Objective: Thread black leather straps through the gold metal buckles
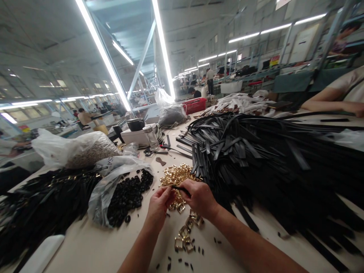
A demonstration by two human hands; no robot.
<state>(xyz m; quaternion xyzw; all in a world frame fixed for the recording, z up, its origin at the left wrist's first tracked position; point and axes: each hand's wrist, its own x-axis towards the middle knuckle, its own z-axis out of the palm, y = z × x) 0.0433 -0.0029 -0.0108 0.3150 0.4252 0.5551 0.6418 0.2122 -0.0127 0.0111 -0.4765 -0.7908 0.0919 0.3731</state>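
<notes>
Thin black strip (181, 189) sits btw both hands, just above the tabletop (93, 246). Left hand (158, 206) pinches one end w/ fingertips; right hand (200, 199) grips the other end, fingers curled. Directly behind & under the hands is a heap of gold buckles (176, 175): shiny metal, square frames, w/ more trailing toward the camera btw the wrists. Left of the hands, a crinkled clear plastic bag (99, 189) spills small black pieces (129, 195), glossy & bead-like. To the right is a big pile of black straps (256, 151): long, flat, matte, tangled. Tabletop is pale & smooth, w/ stray black bits.
</notes>
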